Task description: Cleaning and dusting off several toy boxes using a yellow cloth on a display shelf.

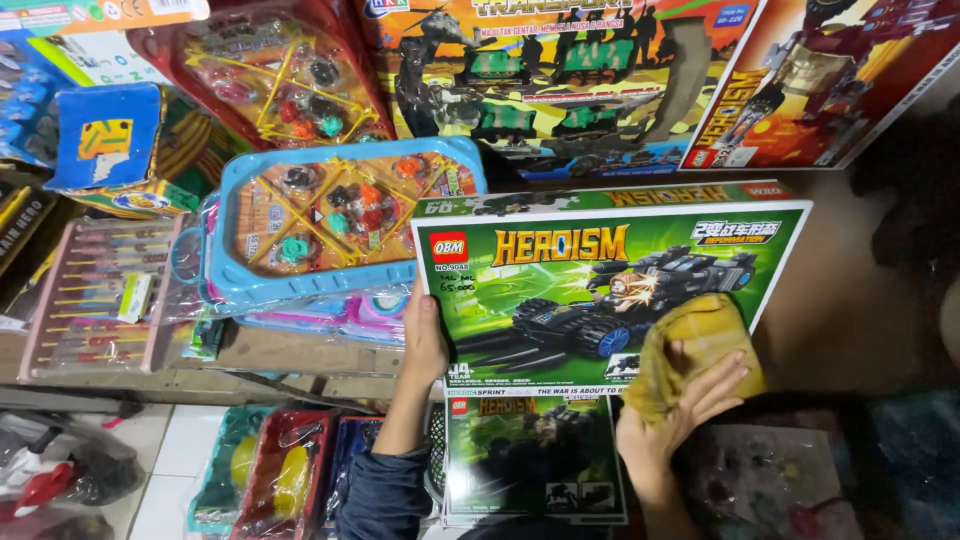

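Wiping step: left hand [425, 345] grips the green toy box [600, 290] edge; right hand [680, 405], fingers spread, presses yellow cloth [700, 340] on its lid. Next: sweep cloth across.

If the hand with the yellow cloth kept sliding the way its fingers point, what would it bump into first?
The right hand points up and right across the green toy box. It would probably cross the box's right edge, then meet the red toy box behind, though depth is unclear.
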